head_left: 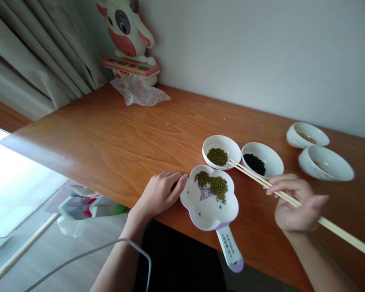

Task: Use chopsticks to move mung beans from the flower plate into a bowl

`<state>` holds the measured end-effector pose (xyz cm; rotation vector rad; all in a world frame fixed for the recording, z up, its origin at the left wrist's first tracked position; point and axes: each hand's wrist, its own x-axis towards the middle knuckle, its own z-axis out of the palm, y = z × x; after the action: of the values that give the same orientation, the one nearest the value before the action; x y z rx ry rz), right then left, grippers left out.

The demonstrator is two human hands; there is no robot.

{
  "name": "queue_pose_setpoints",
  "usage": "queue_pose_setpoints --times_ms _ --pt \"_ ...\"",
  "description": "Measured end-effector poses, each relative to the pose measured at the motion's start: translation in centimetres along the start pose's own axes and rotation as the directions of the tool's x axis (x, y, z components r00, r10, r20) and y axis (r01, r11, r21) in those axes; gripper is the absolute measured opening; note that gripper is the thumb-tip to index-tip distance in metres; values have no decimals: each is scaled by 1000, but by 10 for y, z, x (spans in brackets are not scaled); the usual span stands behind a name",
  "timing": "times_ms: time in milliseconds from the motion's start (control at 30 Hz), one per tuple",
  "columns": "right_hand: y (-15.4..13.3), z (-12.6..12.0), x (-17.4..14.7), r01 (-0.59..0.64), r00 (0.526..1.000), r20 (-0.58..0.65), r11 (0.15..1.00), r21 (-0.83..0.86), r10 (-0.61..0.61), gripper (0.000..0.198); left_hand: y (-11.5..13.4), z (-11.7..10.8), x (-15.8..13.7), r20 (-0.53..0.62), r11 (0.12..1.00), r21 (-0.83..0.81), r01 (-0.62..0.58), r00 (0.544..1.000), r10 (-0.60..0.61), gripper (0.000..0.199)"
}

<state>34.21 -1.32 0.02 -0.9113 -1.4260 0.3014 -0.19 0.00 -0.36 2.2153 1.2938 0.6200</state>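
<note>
A pair of light wooden chopsticks (261, 182) is held in my right hand (298, 202), thumb and fingers closed around them. Their tips reach the right inner side of a white bowl (235, 151) with green mung beans (217, 156) in it; nothing shows clearly between the tips. My left hand (162, 191) rests on the table with curled fingers, its thumb close against a flower-shaped white dish (190, 205) with a purple rim and a handle. More mung beans (218, 187) lie in this dish, mostly toward its far side.
Right of the mung bean bowl stands a white bowl (275, 161) of black beans (254, 164). Two more white bowls (293, 138) (337, 168) are farther right. A plastic bag (138, 92) and a cow-shaped toy keyboard (134, 67) sit at the back. A grey cable (109, 242) crosses my left forearm.
</note>
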Motion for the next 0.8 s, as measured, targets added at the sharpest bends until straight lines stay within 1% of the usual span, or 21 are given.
queue_pose_setpoints --times_ms 67,200,300,400,500,633,733,800 --pt "1 0 -1 -5 1000 27 1000 -18 6 69 0 0 0 -2 1000 -3 -2 1000 2 40" --pt "0 -2 -1 -21 999 42 1000 -13 21 69 0 0 1 -5 1000 1 -5 1000 5 41" --pt "-4 -3 -1 -54 997 62 998 30 52 68 0 0 1 -5 1000 7 -6 1000 6 41" --pt "-13 0 -4 -107 986 135 990 90 94 68 -1 1 0 -9 1000 12 -3 1000 3 41" --pt "-24 7 -9 -157 961 249 980 124 122 67 -1 2 0 -13 1000 12 -2 1000 2 40" --pt "-33 19 -16 -234 901 400 964 125 166 67 -2 2 1 -16 1000 11 -4 1000 4 40" --pt "-33 24 -19 -280 862 466 954 109 200 69 -1 1 1 -8 1000 9 -3 1000 3 40" --pt "-31 24 -21 -299 847 486 949 102 214 69 -1 1 1 -1 1000 7 -2 1000 2 40"
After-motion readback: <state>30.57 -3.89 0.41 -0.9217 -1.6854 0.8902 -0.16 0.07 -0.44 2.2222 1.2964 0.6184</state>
